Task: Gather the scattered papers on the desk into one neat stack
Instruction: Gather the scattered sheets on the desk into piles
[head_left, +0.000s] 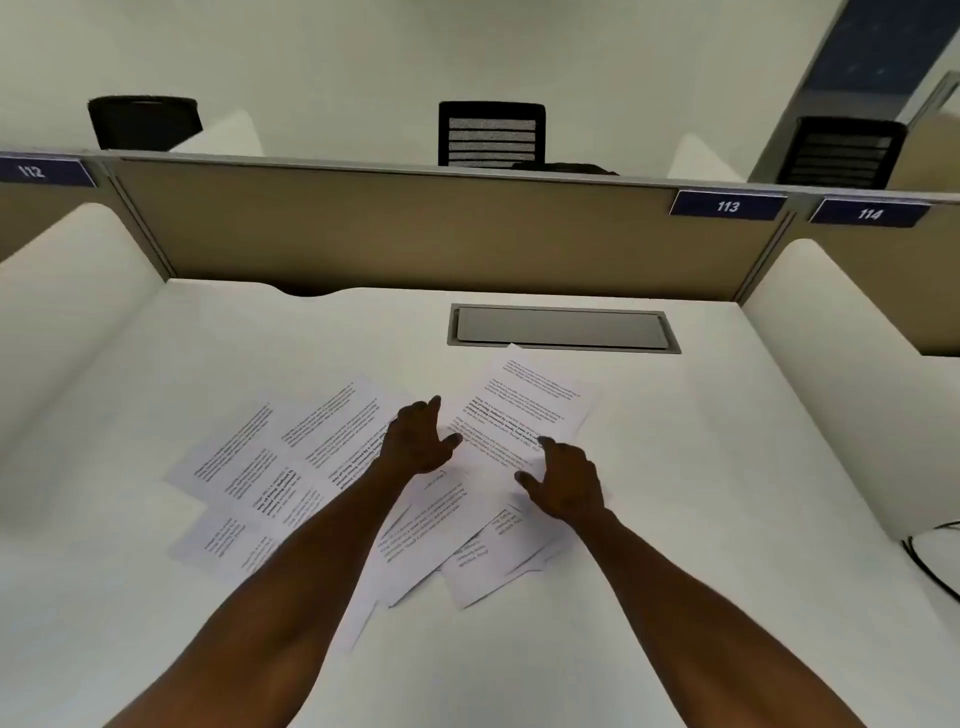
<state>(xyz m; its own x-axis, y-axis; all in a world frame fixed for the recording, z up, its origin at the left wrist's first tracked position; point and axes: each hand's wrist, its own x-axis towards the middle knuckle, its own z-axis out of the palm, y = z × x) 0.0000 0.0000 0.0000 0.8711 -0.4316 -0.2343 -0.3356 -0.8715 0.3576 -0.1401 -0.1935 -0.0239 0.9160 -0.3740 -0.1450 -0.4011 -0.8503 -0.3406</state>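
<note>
Several white printed sheets lie scattered and overlapping across the middle of the white desk (675, 519). One group of sheets (270, 467) fans out to the left. A single far sheet (524, 400) lies tilted toward the back right. More sheets (467, 551) overlap near the front centre. My left hand (421, 441) hovers over or rests on the papers at the centre, fingers spread, holding nothing. My right hand (566, 483) sits just right of it over the near edge of the far sheet, fingers apart. I cannot tell whether either hand touches the paper.
A grey cable hatch (563, 327) is set into the desk behind the papers. A tan partition (415, 228) with number plates closes the back. White side dividers (67, 312) flank the desk. A black cable (930, 566) lies at the right edge. Black chairs stand beyond the partition.
</note>
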